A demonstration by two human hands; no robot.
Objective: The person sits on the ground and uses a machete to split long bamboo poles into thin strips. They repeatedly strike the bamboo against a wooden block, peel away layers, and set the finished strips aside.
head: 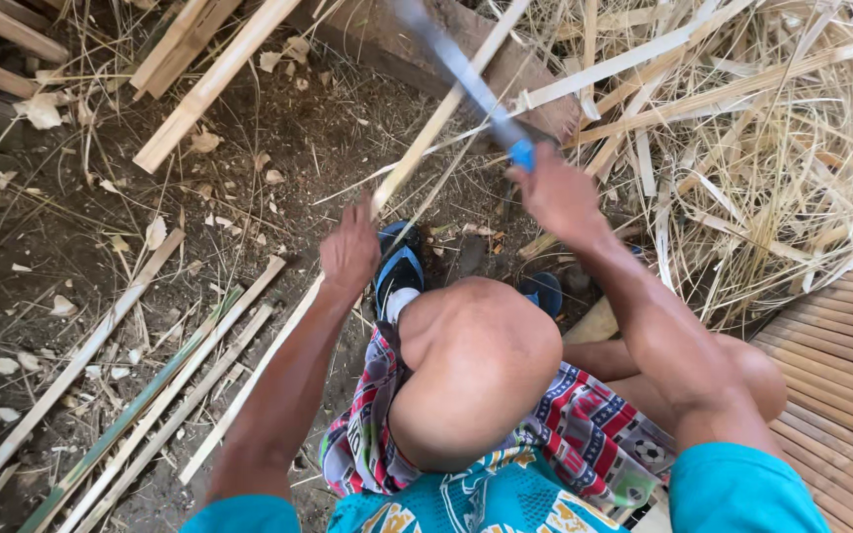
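Note:
My left hand (350, 247) grips a long pale bamboo strip (436, 123) that runs from the lower left up toward the top centre. My right hand (557, 192) is closed on the blue handle of a large knife (461, 74), whose blade is blurred and raised up to the left, crossing the strip near the top. My bent knee (476, 370) sits below the hands, and my foot in a blue sandal (399, 266) rests on the dirt just under the left hand.
Several split bamboo strips (140, 395) lie on the dirt at lower left, more (199, 84) at top left. A heap of thin bamboo shavings (772, 148) fills the right. A slatted bamboo platform (841, 375) is at lower right.

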